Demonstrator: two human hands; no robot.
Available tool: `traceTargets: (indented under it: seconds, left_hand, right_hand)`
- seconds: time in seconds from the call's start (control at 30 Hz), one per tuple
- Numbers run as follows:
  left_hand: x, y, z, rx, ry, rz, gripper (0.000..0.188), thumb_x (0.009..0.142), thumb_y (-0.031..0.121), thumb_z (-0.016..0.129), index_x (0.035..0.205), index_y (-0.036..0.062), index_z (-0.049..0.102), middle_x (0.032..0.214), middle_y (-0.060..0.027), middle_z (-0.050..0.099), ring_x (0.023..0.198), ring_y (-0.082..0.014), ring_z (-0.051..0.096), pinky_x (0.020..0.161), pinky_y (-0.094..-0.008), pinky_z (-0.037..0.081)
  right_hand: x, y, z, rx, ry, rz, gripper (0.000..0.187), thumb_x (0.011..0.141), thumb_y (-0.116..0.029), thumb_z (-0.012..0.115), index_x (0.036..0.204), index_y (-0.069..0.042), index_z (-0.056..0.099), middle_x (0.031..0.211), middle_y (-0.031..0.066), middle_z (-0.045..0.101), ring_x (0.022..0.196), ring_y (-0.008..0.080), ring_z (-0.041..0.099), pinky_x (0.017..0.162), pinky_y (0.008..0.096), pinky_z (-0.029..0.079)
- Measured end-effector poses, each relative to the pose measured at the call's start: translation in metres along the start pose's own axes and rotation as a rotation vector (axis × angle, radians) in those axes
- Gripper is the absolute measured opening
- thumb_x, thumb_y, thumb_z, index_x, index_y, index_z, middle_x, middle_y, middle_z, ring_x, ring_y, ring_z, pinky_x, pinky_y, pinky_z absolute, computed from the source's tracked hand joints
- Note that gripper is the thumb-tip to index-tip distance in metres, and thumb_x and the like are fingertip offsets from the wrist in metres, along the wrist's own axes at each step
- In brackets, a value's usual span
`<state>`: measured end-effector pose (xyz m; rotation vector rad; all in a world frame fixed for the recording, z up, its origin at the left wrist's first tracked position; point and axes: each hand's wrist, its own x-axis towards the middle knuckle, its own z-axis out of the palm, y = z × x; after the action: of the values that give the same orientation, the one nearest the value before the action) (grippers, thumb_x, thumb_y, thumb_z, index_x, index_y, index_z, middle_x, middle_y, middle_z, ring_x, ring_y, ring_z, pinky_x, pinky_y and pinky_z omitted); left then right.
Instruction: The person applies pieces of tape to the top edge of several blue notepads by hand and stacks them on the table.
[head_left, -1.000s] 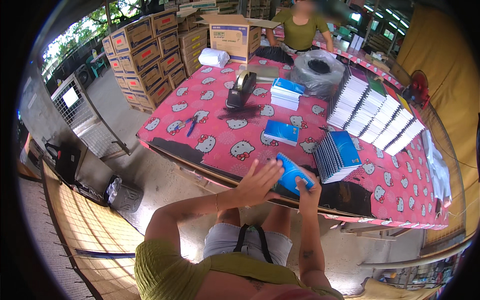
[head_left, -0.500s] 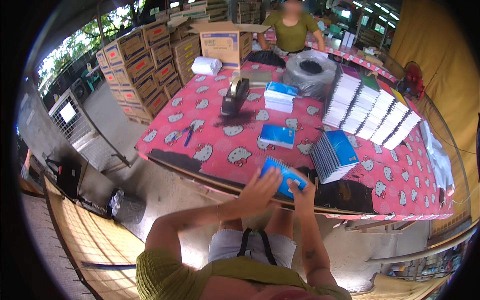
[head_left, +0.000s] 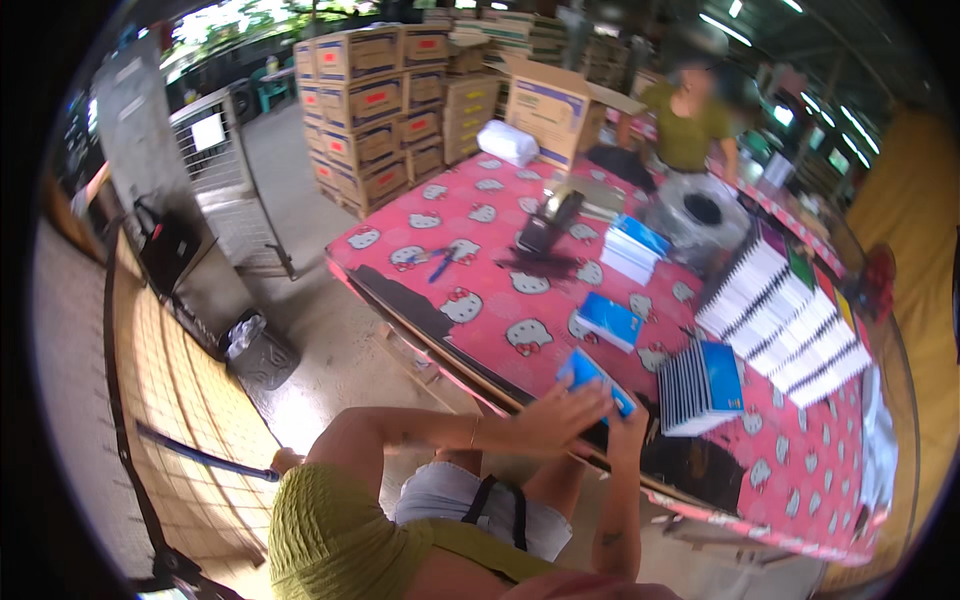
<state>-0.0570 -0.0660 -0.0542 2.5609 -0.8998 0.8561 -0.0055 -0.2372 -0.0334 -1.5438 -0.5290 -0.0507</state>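
A small blue spiral notebook [head_left: 588, 372] is held up at the near edge of the table. My right hand [head_left: 627, 428] grips its right end. My left hand [head_left: 566, 416] lies across its near side, fingers stretched out and slightly blurred. Just beyond it, a blue notebook [head_left: 610, 320] rests flat on the table. To the right stands a thick stack of blue spiral notebooks [head_left: 690, 395], bindings facing left. Farther back sits another pile of blue-covered notebooks [head_left: 632, 255].
The table [head_left: 480, 285] wears a pink patterned cover. On it are a tape dispenser [head_left: 548, 222], a blue-handled tool [head_left: 440, 265], large white-paged notebook stacks [head_left: 780, 310] and a plastic-wrapped roll [head_left: 700, 215]. Cartons [head_left: 365, 110] are stacked behind. A co-worker [head_left: 690, 125] stands across the table.
The view has swung, so the scene sits tilted and farther right. My left hand has slid over the notebook toward its right end. My right hand still grips it.
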Motion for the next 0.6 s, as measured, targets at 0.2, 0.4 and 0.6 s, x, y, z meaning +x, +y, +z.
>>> traceTargets:
  seconds: [0.2, 0.4, 0.6]
  left_hand:
    - [0.036, -0.057, -0.016, 0.052, -0.21, 0.087, 0.033, 0.091, 0.028, 0.061, 0.118, 0.008, 0.061, 0.138, -0.013, 0.053, 0.132, -0.0276, 0.047, 0.119, -0.063, 0.013]
    - [0.018, -0.022, -0.014, 0.038, -0.089, 0.051, 0.073, 0.09, 0.051, 0.057, 0.144, 0.0027, 0.044, 0.157, -0.0183, 0.033, 0.146, -0.0347, 0.029, 0.116, -0.061, 0.018]
    - [0.048, -0.029, -0.012, 0.103, -0.038, -0.036, 0.084, 0.09, 0.055, 0.056, 0.151, 0.0014, 0.033, 0.158, -0.0201, 0.031, 0.148, -0.0384, 0.024, 0.116, -0.0635, 0.013]
  right_hand:
    - [0.006, 0.031, -0.004, -0.085, -0.119, 0.124, 0.023, 0.092, -0.007, 0.066, 0.112, 0.004, 0.067, 0.098, 0.003, 0.069, 0.088, 0.0091, 0.058, 0.078, 0.0256, 0.049]
    - [-0.004, 0.032, -0.003, -0.109, -0.082, 0.097, 0.025, 0.093, -0.005, 0.063, 0.116, 0.005, 0.065, 0.098, 0.0041, 0.069, 0.089, 0.0095, 0.059, 0.08, 0.027, 0.049]
    - [-0.002, 0.044, 0.004, -0.063, -0.028, 0.068, 0.027, 0.092, -0.005, 0.062, 0.117, 0.004, 0.064, 0.098, 0.0119, 0.071, 0.091, 0.0131, 0.064, 0.08, 0.0308, 0.051]
